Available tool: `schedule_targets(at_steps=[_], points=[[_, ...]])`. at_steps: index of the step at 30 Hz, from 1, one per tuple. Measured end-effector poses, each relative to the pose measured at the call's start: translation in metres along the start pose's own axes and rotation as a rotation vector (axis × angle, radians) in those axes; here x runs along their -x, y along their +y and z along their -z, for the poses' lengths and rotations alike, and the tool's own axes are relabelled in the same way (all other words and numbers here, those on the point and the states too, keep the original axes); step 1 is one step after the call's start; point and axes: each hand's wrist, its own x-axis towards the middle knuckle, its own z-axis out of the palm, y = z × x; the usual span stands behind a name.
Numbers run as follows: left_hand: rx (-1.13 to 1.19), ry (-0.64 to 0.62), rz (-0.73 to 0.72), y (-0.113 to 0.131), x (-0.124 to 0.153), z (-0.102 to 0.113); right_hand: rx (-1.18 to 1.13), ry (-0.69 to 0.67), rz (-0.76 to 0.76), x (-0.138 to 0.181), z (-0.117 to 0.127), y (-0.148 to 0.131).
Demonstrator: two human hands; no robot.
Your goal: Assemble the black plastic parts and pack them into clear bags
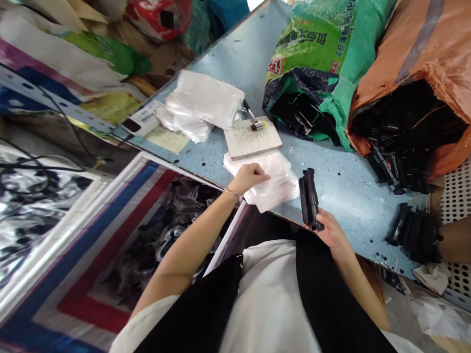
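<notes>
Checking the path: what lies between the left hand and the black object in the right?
The head view shows the stack of thin plastic, then a sliver of blue tabletop.

Orange sack cropped, right fingers partly hidden

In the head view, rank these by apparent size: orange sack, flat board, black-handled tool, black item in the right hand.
1. Orange sack, cut off by the frame
2. Flat board
3. Black item in the right hand
4. Black-handled tool
</notes>
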Motion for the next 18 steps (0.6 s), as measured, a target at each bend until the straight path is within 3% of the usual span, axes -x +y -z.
schedule_targets(at_steps=[2,4,7,9,12,16,18], points=[[0.166,-0.064,0.085,-0.006,-0.005,0.009,-0.122,-0.110,-0.072,-0.006,-0.010,0.003],[0.210,-0.051,0.067,-0.010,-0.005,0.010,-0.264,-0.221,-0.195,-0.017,-0.022,0.008],[0.022,0.048,-0.138,-0.013,-0.001,0.005,-0.452,-0.335,-0.413,-0.041,-0.043,0.016],[-0.173,0.118,-0.303,-0.013,0.005,0.003,-0.549,-0.340,-0.500,-0.057,-0.053,0.019],[-0.374,0.193,-0.490,-0.008,0.027,0.000,-0.627,-0.309,-0.500,-0.073,-0.059,0.021],[-0.395,0.052,-0.794,0.010,0.072,-0.014,-0.575,-0.298,-0.389,-0.073,-0.055,0.025],[-0.325,0.034,-0.875,0.016,0.091,-0.022,-0.552,-0.299,-0.336,-0.064,-0.054,0.027]])
